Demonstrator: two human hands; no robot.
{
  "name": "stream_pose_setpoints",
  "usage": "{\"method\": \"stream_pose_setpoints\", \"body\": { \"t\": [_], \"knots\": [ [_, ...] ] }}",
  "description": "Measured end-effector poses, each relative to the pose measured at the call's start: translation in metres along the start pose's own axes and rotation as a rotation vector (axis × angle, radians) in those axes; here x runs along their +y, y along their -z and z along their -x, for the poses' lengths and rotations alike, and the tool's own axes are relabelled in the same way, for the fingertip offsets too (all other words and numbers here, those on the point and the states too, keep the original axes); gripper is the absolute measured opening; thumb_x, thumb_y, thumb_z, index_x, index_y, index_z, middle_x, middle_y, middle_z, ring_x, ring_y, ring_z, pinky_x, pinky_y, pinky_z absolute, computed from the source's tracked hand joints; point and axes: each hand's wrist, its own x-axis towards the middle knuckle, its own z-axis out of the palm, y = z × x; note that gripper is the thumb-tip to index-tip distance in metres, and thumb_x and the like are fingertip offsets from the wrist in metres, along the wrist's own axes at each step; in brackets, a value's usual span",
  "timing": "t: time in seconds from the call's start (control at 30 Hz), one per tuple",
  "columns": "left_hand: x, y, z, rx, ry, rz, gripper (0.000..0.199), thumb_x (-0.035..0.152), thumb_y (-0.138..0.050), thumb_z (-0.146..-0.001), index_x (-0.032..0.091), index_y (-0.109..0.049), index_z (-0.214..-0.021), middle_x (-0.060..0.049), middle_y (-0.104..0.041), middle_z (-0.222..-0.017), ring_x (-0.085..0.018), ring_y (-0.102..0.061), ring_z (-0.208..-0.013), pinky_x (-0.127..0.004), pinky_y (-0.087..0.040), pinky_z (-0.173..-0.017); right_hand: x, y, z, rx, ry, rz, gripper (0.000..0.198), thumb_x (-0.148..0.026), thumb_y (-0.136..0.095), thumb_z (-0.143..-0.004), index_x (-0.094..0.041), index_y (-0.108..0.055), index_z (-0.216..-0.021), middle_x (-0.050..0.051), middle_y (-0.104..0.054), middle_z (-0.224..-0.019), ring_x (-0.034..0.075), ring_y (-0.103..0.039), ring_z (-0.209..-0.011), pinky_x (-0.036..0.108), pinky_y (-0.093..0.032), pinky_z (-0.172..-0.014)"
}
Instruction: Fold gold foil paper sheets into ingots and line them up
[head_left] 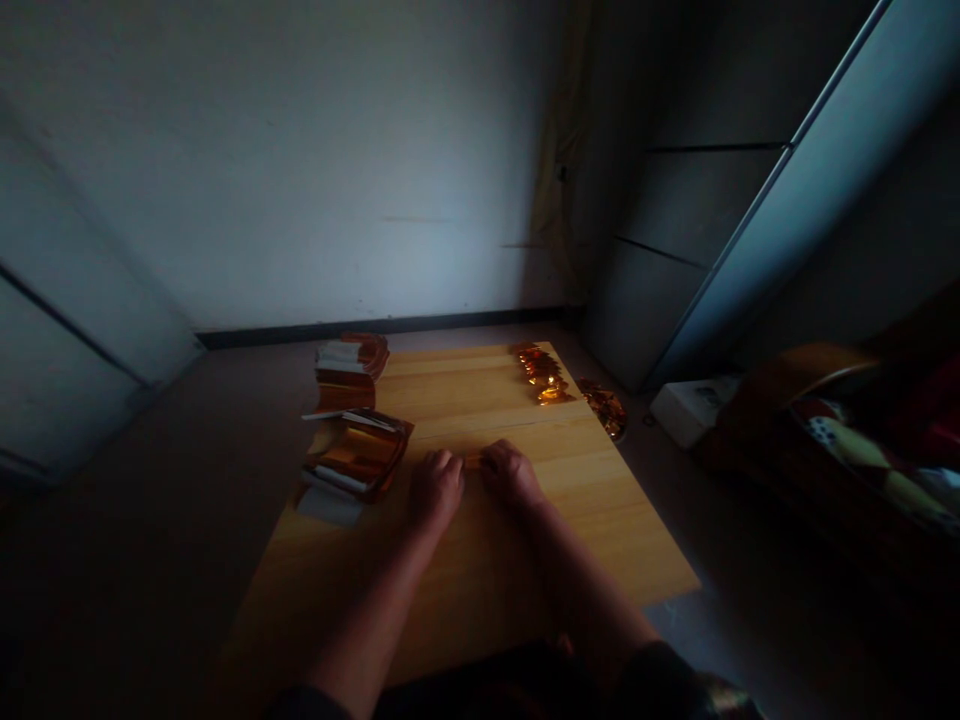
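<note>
Head view, contents as recorded:

Item, small foil strip [473,460]: one, at the centre of the frame, low on the wooden table [465,400]. Appeared narrow and folded; its exact form was too dim to tell. Judged part-worked.

Item, left hand [437,487]: fingers curled and pinched at the strip's left end.

Item, right hand [512,474]: fingers bent over and closed on its right end. The hands were just apart, with the strip showing between them.

Item, row of shiny gold pieces [541,374]: right of centre, along the table's far right corner, set closely together. Judged done; count not legible.

Item, heap of gold pieces [604,408]: beyond the table's right edge, similar in shine. Likely also done; its container, if any, was unclear.

Item, near foil stack [367,447]: left of centre, flat copper-coloured sheets with pale bands. Judged unworked.

Item, far foil stack [345,390]: just above the near one in the frame, at the table's left edge. Likewise judged left to do, so the work stood somewhere midway.
</note>
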Motion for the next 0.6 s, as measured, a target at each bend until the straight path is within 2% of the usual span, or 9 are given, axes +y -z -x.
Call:
{"method": "stream_pose_setpoints", "body": {
  "t": [0.1, 0.27, 0.6],
  "knots": [
    [0.0, -0.0004, -0.0002, 0.009, -0.012, 0.0, 0.024, 0.017, -0.042, -0.087, 0.021, -0.065, -0.088, -0.008, -0.059, -0.083, -0.022, -0.051, -0.084, -0.033, -0.038, -0.07, -0.0025, 0.0003, -0.0003, -0.007, -0.012, 0.036, 0.016, -0.011, -0.056, -0.079, -0.018, -0.063, -0.091, 0.003, -0.059, -0.086, 0.013, -0.056, -0.078, 0.021, -0.044, -0.073],
    [-0.0017, -0.0044, -0.0027, 0.026, -0.005, 0.044, 0.025, 0.014, -0.041, -0.086, 0.021, -0.065, -0.083, -0.008, -0.058, -0.081, -0.021, -0.051, -0.081, -0.031, -0.039, -0.069, -0.0079, 0.0009, -0.0021, -0.035, -0.057, 0.119, 0.011, -0.013, -0.054, -0.082, -0.018, -0.063, -0.079, 0.002, -0.057, -0.083, 0.011, -0.054, -0.074, 0.018, -0.041, -0.068],
    [-0.0004, -0.0035, -0.0053, -0.013, -0.001, -0.016, 0.025, 0.011, -0.039, -0.086, 0.019, -0.062, -0.086, -0.009, -0.06, -0.086, -0.023, -0.054, -0.083, -0.032, -0.041, -0.068, -0.0097, 0.0005, -0.0024, -0.054, -0.024, 0.167, 0.011, -0.019, -0.057, -0.084, -0.018, -0.063, -0.075, 0.002, -0.057, -0.082, 0.011, -0.054, -0.076, 0.018, -0.04, -0.068]
  ]
}}
